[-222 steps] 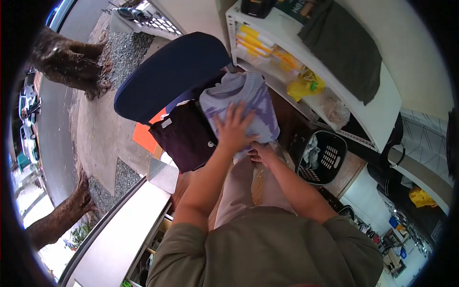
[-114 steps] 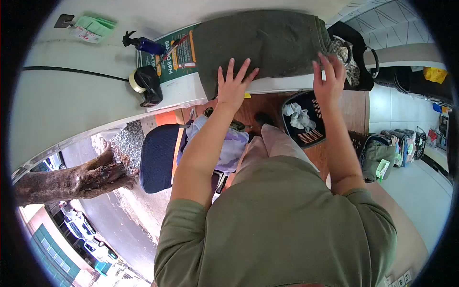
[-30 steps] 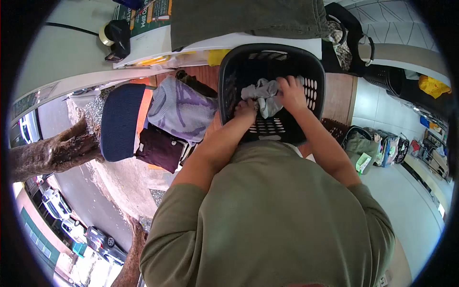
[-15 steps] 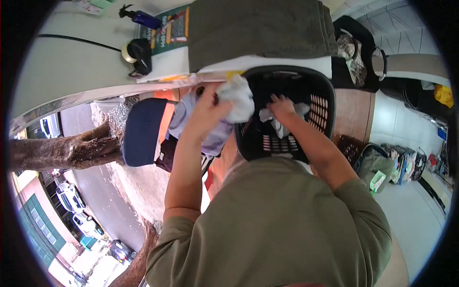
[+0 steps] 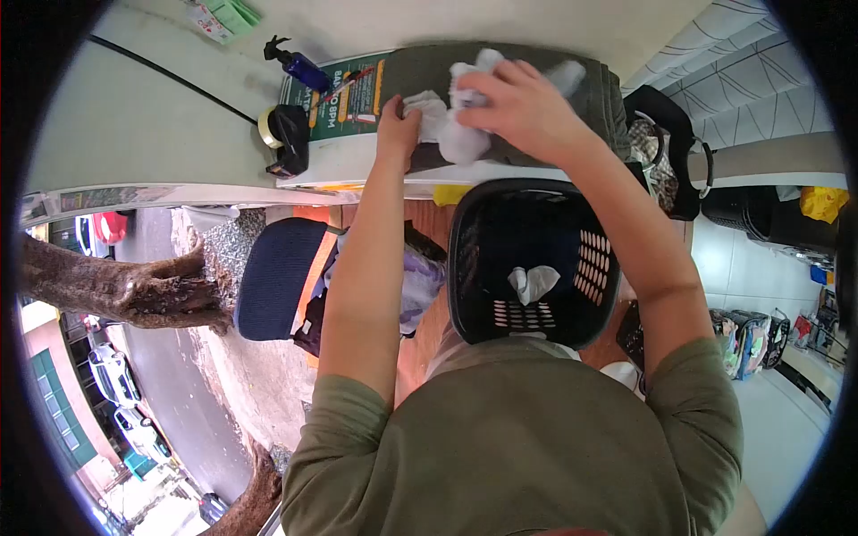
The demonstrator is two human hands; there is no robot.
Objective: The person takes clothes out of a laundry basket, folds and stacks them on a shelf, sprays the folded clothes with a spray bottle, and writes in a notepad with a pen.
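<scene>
Hands (image 5: 399, 134) (image 5: 529, 109), two, gripping white cloth (image 5: 463, 143)

White cloths (image 5: 463, 143), black basket (image 5: 527, 228), olive garment (image 5: 429, 67), navy backrest (image 5: 279, 279), purple-and-lilac sweater (image 5: 420, 281)

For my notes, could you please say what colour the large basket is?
The large basket is black, clearest in head view.

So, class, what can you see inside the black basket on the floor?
Inside the black basket there is one crumpled pale cloth, near a slotted wall. Whatever lies directly beneath the cloth is covered, so we cannot tell.
</scene>
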